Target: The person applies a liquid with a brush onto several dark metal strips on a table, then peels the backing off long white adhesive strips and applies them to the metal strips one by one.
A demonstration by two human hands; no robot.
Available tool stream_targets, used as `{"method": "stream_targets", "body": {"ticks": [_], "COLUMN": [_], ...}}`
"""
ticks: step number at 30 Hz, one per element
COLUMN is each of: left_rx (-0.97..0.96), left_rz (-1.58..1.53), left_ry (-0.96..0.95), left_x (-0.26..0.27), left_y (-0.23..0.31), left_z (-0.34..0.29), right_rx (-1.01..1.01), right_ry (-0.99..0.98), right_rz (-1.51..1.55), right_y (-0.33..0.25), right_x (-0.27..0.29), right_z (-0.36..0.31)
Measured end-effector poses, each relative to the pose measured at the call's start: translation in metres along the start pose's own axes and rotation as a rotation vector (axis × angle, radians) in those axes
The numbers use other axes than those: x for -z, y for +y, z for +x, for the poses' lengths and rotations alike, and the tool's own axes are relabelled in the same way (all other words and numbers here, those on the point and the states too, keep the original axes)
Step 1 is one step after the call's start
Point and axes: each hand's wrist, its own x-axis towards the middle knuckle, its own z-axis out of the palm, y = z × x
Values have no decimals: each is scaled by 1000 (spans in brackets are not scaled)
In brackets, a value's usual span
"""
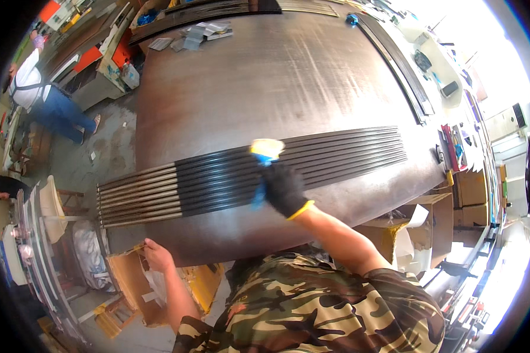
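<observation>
My right hand (pixel 284 189), in a black glove with a yellow cuff, is closed around a brush (pixel 267 149) with a blue handle and a pale, yellowish head. The brush is over a row of long thin strips (pixel 347 154) laid side by side across the near half of a metal table. Most of their length is dark, with a wet-looking shine left of the brush; their left ends are pale. My bare left hand (pixel 159 256) has its fingers curled together beside the top edge of a cardboard box (pixel 129 276). What those fingers grip, if anything, is unclear.
The brown metal table (pixel 235 88) spreads out ahead. Dark bars (pixel 394 65) lie along its right edge, and plastic packets (pixel 200 34) sit at the far left. More cardboard boxes (pixel 439 226) stand at the right. A person (pixel 47 100) in blue trousers is at the left.
</observation>
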Motion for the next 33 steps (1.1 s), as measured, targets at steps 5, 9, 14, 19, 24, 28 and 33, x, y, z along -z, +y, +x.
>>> {"method": "stream_targets", "body": {"ticks": [5,9,14,19,24,28,33], "left_rx": [13,-10,-114,-141,-618,-274,333], "left_rz": [-16,-25,13,278,-34,-862,-1261], "left_ry": [-64,-64,-4,130,203,-617,-1076], "left_x": [7,6,-12,9,-15,-3,-19], "left_y": [-1,7,-22,23,71,203,295], "left_z": [2,0,7,-26,-154,-346,-420], "right_rx": [192,-195,-446,-571,-896,-286,-319], "right_ry": [28,182,-53,178,492,528,-212], "right_rz": [279,991,988,571,556,480,657], "right_y": [-141,-162,66,378,517,550,561], "right_x": [-32,-27,-45,16,135,158,199], "right_z": [42,58,38,-75,-118,-126,-171]}}
